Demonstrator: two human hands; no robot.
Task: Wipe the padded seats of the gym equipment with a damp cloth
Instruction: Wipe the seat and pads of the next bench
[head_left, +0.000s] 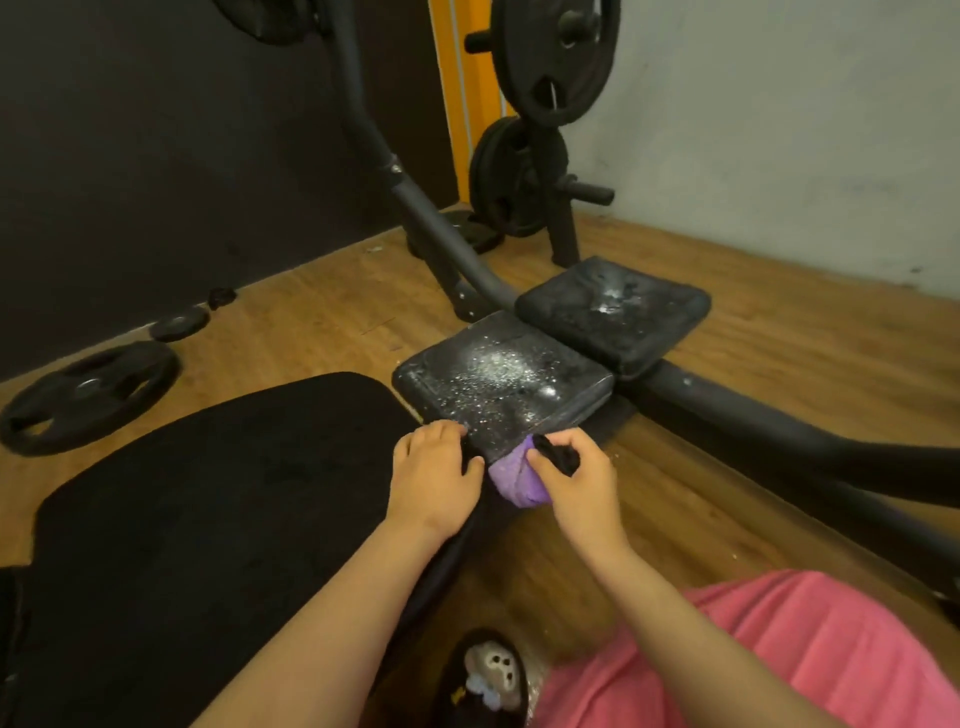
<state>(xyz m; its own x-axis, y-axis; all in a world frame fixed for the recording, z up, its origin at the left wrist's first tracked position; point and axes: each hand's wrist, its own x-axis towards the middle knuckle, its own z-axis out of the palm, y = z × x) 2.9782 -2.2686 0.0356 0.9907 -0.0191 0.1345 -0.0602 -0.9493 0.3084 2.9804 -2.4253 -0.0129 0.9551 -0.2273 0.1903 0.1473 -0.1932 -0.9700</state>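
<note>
Evidently the wiping is only beginning. The square black padded seat (498, 384) is speckled with white spray droplets, as is the second black pad (613, 312) behind it. Next, the cloth must come up onto that wet surface and sweep across. Of the hands, the right hand (576, 483) pinches a bunched purple cloth (514, 480) at the seat's near edge — plus something small and black. The left hand (436, 478) curls its fingers on the near corner.
</note>
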